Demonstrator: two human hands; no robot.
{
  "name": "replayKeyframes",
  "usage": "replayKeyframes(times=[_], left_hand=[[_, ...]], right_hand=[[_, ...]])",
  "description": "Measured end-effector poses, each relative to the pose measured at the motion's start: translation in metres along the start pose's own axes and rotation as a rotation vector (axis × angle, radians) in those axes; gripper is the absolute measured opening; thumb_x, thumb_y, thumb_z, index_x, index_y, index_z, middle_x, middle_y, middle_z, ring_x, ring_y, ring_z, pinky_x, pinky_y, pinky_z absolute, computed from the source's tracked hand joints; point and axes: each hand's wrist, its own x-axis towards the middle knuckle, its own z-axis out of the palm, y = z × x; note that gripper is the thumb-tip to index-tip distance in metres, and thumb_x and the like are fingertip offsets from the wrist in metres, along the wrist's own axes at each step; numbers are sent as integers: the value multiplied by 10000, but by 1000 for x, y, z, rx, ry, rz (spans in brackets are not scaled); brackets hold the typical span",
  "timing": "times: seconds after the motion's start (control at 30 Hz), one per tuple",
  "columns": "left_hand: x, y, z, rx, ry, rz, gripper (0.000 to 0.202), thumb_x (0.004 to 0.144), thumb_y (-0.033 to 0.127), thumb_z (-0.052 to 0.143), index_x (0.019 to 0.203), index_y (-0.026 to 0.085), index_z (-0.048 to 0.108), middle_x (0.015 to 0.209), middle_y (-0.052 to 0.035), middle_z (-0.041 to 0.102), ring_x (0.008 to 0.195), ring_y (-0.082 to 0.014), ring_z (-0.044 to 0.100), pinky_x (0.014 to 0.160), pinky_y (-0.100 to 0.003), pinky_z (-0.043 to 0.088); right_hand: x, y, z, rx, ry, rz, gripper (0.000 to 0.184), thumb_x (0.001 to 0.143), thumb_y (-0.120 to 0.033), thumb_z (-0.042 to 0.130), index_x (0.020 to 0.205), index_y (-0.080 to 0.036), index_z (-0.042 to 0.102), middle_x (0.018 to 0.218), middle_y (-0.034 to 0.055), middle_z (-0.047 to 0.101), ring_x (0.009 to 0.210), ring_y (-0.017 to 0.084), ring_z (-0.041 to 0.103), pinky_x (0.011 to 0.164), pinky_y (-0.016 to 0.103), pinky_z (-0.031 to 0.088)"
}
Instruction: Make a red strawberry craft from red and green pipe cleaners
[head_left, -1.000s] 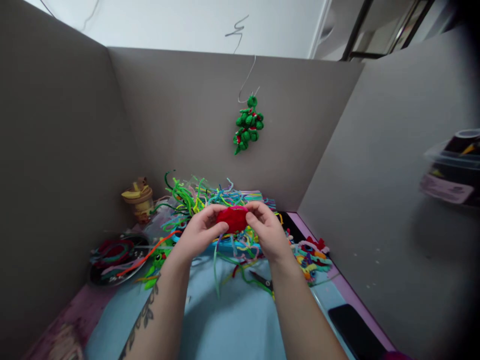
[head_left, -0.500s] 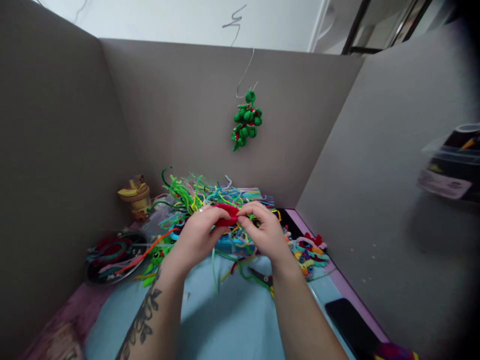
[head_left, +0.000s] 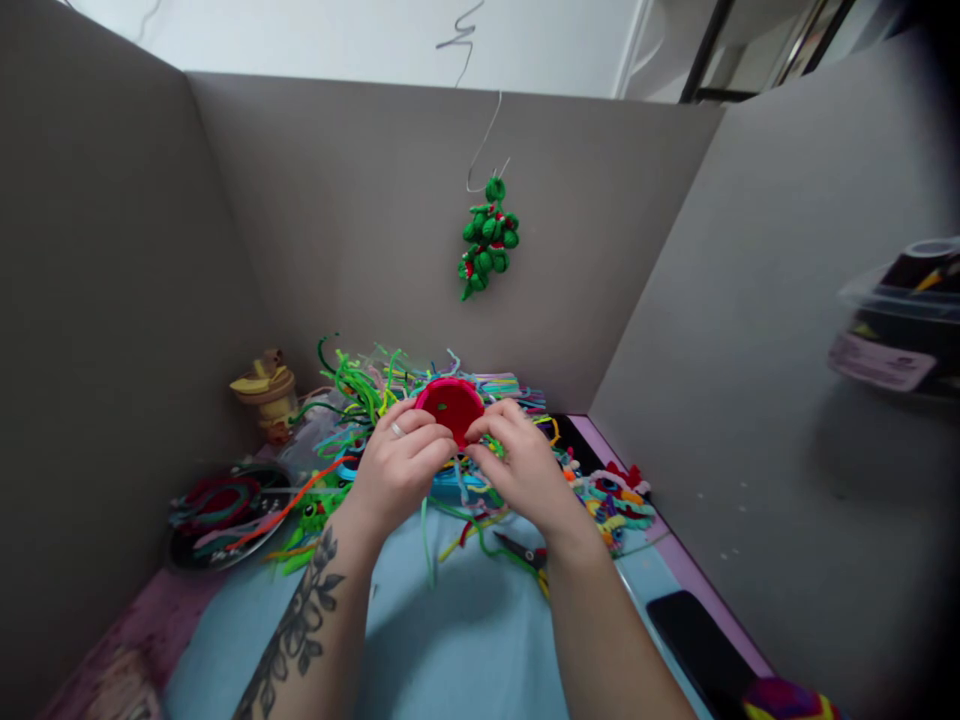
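Where the two hands meet above the table, a round red pipe-cleaner disc [head_left: 451, 407] is held between them, its flat face turned towards the camera and a small green speck seen near its middle. The disc's lower left edge is pinched by the curled fingers and thumb of the left hand [head_left: 401, 462], on which a ring is worn. Its lower right edge is gripped by the fingertips of the right hand [head_left: 519, 468]. Both hands are closed on the disc, which stands up above the knuckles, clear of the surface.

Just behind the disc, a tangled pile of coloured pipe cleaners [head_left: 367, 385] is spread, with green strands sticking upward. A light blue mat [head_left: 465, 640] is laid under the forearms, and a small cutting tool [head_left: 525, 550] is seen on it below the right wrist. A dark dish [head_left: 196, 556] with looped pieces is placed at the left, a yellow figure [head_left: 262, 392] behind it, and a heap of finished coloured shapes [head_left: 616, 500] at the right. A black phone [head_left: 701, 650] is laid near the right edge.

The table is enclosed by grey partition walls [head_left: 360, 220], and a green pipe-cleaner ornament [head_left: 487, 240] is hung from a wire hook on the back one.
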Motion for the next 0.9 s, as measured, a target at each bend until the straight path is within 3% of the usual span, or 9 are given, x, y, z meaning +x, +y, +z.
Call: replayKeyframes(times=[0.17, 0.53, 0.9], left_hand=[[0, -1, 1, -29, 19, -9, 220, 854, 178, 497, 801, 280, 684, 837, -21, 707, 846, -189, 546, 981, -379, 295], [1, 3, 0, 288, 81, 178, 216, 873, 131, 465, 800, 224, 645, 811, -12, 704, 808, -162, 551, 926, -359, 361], [1, 1, 4, 313, 94, 220, 181, 872, 125, 478, 799, 200, 625, 806, -11, 696, 809, -153, 539, 884, -342, 386]], right_hand=[[0, -3, -1, 15, 5, 26, 119, 799, -93, 545, 768, -205, 572, 848, 24, 522, 866, 178, 530, 784, 308, 414], [0, -5, 5, -74, 46, 13, 82, 804, -132, 586, 845, -202, 597, 880, 40, 538, 889, 196, 533, 799, 320, 417], [1, -2, 7, -47, 31, 45, 99, 793, -102, 570, 805, -200, 555, 869, 32, 528, 869, 191, 516, 788, 318, 407]])
